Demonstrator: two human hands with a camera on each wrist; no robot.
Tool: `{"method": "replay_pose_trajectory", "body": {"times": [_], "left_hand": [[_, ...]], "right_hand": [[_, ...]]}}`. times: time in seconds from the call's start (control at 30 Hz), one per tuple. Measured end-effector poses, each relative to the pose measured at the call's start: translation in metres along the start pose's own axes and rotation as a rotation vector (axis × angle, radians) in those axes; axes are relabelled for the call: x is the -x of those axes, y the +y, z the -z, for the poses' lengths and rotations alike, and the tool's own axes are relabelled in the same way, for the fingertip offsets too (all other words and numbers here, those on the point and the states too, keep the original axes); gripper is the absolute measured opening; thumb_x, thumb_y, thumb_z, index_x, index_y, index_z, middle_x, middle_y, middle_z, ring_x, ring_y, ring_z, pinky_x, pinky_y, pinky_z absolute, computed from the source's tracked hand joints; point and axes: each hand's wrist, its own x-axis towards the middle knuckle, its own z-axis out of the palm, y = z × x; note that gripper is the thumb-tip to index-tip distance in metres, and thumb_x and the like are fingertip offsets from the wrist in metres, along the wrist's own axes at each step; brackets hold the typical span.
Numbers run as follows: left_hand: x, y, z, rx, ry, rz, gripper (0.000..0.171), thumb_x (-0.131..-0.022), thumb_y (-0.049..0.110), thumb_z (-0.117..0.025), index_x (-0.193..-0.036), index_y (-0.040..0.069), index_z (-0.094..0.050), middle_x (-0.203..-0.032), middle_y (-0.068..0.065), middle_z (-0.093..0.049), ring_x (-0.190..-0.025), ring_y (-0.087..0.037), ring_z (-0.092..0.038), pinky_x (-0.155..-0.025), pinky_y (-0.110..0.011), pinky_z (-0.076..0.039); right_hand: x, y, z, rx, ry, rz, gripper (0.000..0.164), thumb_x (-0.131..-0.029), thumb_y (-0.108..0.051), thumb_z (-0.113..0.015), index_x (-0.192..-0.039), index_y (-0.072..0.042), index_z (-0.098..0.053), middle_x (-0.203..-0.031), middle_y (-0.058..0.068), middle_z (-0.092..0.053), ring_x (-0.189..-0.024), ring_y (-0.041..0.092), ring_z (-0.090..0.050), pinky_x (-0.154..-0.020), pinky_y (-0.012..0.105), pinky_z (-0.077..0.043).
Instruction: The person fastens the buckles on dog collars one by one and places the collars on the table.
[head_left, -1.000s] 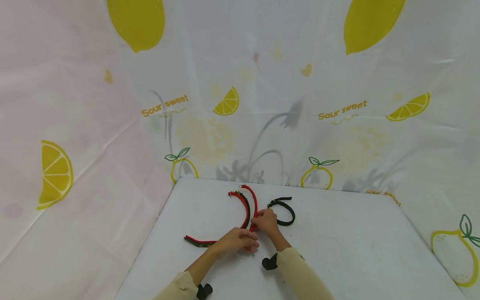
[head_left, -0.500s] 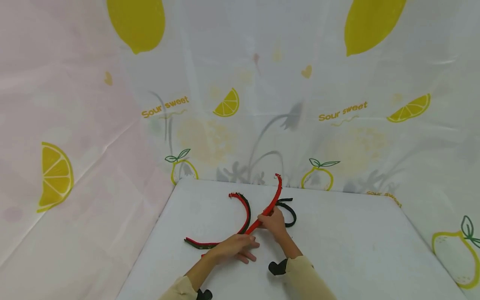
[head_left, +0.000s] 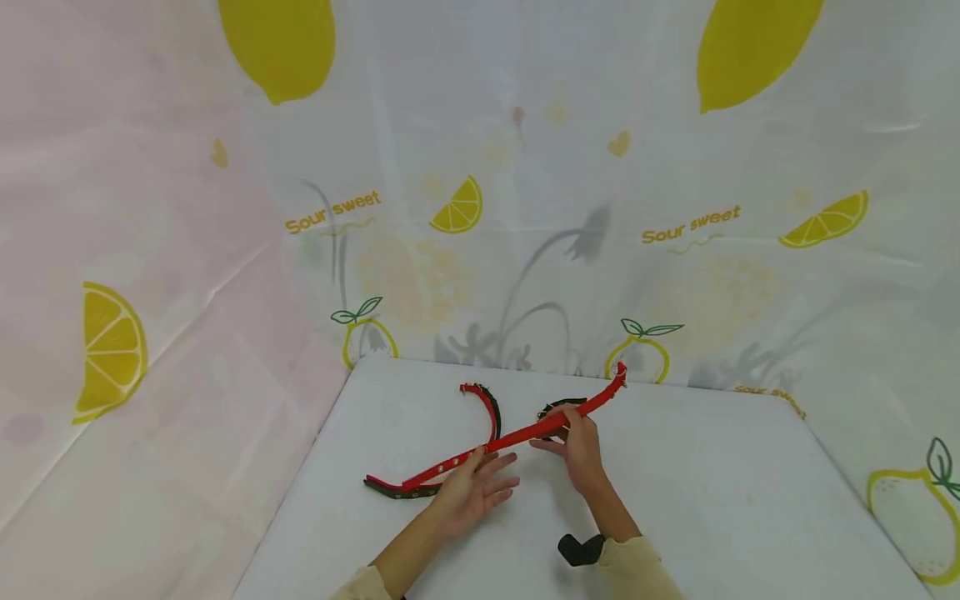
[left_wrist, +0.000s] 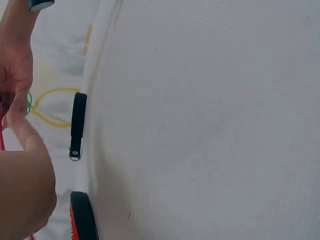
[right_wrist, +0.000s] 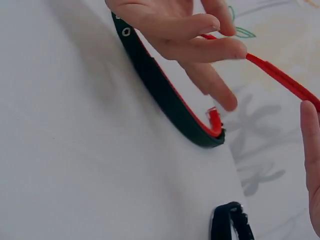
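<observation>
A red collar (head_left: pixel 521 435) with metal eyelets is held stretched in a slanting line above the table. My left hand (head_left: pixel 467 496) pinches it near the middle with the thumb, the other fingers spread out. Farther right, my right hand (head_left: pixel 583 450) grips it toward its raised buckle end. Below lies a dark green collar (right_wrist: pixel 160 95) with red lining and eyelets, curved on the table and partly hidden by my left hand in the head view. A black collar (left_wrist: pixel 78 125) lies behind my right hand, mostly covered by it in the head view.
The white table (head_left: pixel 712 483) extends to the right of my hands. Behind it hangs a lemon-printed curtain (head_left: pixel 420 283), which also runs along both sides. A black wrist-mounted piece (head_left: pixel 580 550) sits at my right cuff.
The red collar has been lifted from beside the green one and swung to the right, its buckle end now far right. My right hand moved right with it; my left hand turned, its thumb now on top.
</observation>
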Motion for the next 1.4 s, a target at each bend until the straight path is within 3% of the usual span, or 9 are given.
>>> {"method": "replay_pose_trajectory", "body": {"times": [0.13,0.33,0.43,0.67,0.8,0.93,1.07,1.17,1.4], "left_hand": [[-0.003,0.006,0.001,0.172,0.128,-0.134,0.050,-0.103,0.036,-0.048,-0.144,0.009,-0.042,-0.138,-0.014,-0.054,-0.110,-0.026,-0.063,-0.096,-0.034,-0.048],[-0.007,0.033,0.008,0.242,0.137,-0.249,0.044,-0.102,0.029,-0.053,-0.137,0.002,-0.049,-0.137,-0.015,-0.055,-0.104,-0.021,-0.063,-0.100,-0.034,-0.044],[-0.005,0.046,0.011,0.177,0.071,-0.270,0.046,-0.103,0.030,-0.049,-0.140,0.003,-0.045,-0.141,-0.017,-0.051,-0.109,-0.024,-0.062,-0.101,-0.035,-0.043],[0.000,0.062,0.013,0.092,-0.211,-0.312,0.055,-0.108,0.037,-0.031,-0.151,0.005,-0.022,-0.155,-0.026,-0.023,-0.136,-0.034,-0.040,-0.107,-0.036,-0.033],[0.001,0.061,0.013,0.051,-0.228,-0.315,0.054,-0.106,0.037,-0.035,-0.149,0.004,-0.027,-0.150,-0.024,-0.036,-0.130,-0.033,-0.047,-0.105,-0.037,-0.035],[-0.002,0.057,0.018,-0.166,-0.127,-0.359,0.049,-0.104,0.037,-0.043,-0.138,0.002,-0.046,-0.133,-0.021,-0.057,-0.104,-0.026,-0.067,-0.089,-0.030,-0.052],[-0.005,0.056,0.021,-0.479,0.004,-0.431,0.047,-0.098,0.044,-0.054,-0.128,0.010,-0.063,-0.117,-0.017,-0.067,-0.090,-0.025,-0.062,-0.071,-0.025,-0.053],[-0.006,0.057,0.018,-0.645,0.063,-0.477,0.044,-0.094,0.045,-0.060,-0.123,0.014,-0.068,-0.110,-0.012,-0.070,-0.095,-0.030,-0.059,-0.077,-0.029,-0.052],[-0.005,0.059,0.006,-0.766,0.058,-0.502,0.031,-0.097,0.029,-0.061,-0.120,0.009,-0.069,-0.101,-0.004,-0.073,-0.096,-0.034,-0.061,-0.081,-0.031,-0.053]], "right_hand": [[0.002,-0.014,0.011,0.009,0.021,0.008,0.034,-0.106,-0.023,-0.037,-0.106,0.005,-0.056,-0.095,0.018,-0.066,-0.080,0.035,-0.065,-0.072,0.048,-0.057],[0.000,-0.025,0.037,0.005,0.105,0.070,0.036,-0.107,-0.028,-0.038,-0.121,0.004,-0.046,-0.099,0.014,-0.066,-0.081,0.021,-0.066,-0.072,0.040,-0.058],[-0.002,-0.027,0.049,0.054,0.146,0.130,0.034,-0.107,-0.029,-0.038,-0.125,-0.002,-0.047,-0.101,0.014,-0.067,-0.085,0.019,-0.066,-0.073,0.037,-0.058],[0.000,-0.025,0.061,0.179,0.223,0.274,0.041,-0.105,-0.038,-0.039,-0.132,-0.008,-0.045,-0.097,0.008,-0.068,-0.092,0.027,-0.064,-0.072,0.031,-0.057],[0.003,-0.024,0.067,0.214,0.265,0.347,0.038,-0.105,-0.033,-0.044,-0.133,-0.008,-0.049,-0.099,0.007,-0.065,-0.083,0.017,-0.064,-0.070,0.023,-0.055],[0.004,-0.024,0.073,0.258,0.249,0.375,0.036,-0.101,-0.027,-0.054,-0.132,-0.008,-0.057,-0.100,0.005,-0.068,-0.082,0.018,-0.065,-0.074,0.020,-0.054],[0.005,-0.028,0.079,0.332,0.189,0.369,0.037,-0.095,-0.024,-0.065,-0.128,-0.007,-0.063,-0.100,0.004,-0.073,-0.086,0.023,-0.067,-0.075,0.022,-0.055],[0.008,-0.031,0.081,0.438,0.129,0.367,0.038,-0.092,-0.022,-0.070,-0.124,-0.004,-0.065,-0.101,0.007,-0.073,-0.086,0.017,-0.069,-0.074,0.021,-0.055],[0.012,-0.033,0.079,0.507,-0.055,0.387,0.036,-0.093,-0.011,-0.066,-0.129,-0.008,-0.062,-0.110,0.015,-0.070,-0.087,0.029,-0.071,-0.070,0.028,-0.057]]}}
